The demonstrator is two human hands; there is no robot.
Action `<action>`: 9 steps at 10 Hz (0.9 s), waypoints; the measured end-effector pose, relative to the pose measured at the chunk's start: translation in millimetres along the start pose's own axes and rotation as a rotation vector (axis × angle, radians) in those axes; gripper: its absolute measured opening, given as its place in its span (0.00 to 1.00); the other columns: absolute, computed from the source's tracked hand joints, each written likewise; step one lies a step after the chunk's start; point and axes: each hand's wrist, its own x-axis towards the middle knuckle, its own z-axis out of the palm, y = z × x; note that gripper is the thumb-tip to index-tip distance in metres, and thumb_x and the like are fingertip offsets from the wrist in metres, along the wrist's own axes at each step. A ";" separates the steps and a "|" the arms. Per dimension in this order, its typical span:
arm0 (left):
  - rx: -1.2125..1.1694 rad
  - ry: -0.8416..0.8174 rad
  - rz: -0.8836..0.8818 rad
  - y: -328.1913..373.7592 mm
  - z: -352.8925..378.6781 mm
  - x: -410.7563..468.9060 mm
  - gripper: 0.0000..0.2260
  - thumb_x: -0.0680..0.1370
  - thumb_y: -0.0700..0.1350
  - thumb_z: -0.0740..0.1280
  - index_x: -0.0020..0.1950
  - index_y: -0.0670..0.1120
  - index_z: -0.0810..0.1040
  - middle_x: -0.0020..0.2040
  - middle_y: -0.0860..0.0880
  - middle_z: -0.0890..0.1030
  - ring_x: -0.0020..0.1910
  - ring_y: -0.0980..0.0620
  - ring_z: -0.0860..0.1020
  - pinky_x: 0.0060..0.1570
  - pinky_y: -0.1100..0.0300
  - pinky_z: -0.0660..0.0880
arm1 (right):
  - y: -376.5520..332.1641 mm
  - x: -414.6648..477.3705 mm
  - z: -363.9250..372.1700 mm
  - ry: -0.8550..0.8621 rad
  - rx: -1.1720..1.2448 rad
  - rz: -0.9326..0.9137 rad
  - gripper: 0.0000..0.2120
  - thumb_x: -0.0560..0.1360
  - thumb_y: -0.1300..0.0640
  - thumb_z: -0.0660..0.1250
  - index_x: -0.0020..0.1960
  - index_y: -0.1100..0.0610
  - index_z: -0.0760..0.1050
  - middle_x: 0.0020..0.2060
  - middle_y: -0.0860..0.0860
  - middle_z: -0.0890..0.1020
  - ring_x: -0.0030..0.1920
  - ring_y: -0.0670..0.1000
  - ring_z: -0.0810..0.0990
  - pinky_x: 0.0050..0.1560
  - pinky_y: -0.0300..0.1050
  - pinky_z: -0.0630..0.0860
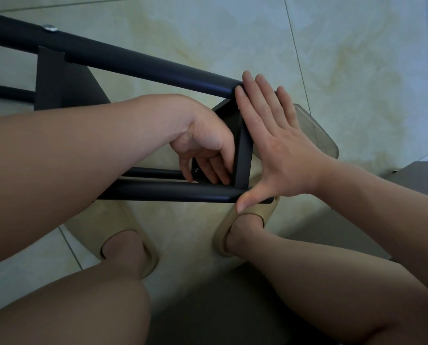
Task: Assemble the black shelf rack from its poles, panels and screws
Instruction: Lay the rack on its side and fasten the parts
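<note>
Screw sits where the end panel meets the near pole, which runs left-to-right before your knees, just beside your left hand, fingers curled, grip unclear, while your right hand braces the panel, fingers straight.

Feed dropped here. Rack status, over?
Right hand flat, bracing end panel. Left hand at corner screw, grip unclear. Rack lying down. Nothing seen blocking.
</note>
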 end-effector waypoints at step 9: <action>-0.021 0.012 0.012 0.1 0.2 0.9 0.12 0.78 0.40 0.68 0.60 0.45 0.83 0.54 0.49 0.85 0.62 0.50 0.80 0.67 0.42 0.71 | -0.1 -0.1 -0.1 0.002 0.006 -0.003 0.73 0.57 0.12 0.52 0.82 0.65 0.42 0.81 0.63 0.43 0.81 0.63 0.39 0.79 0.60 0.35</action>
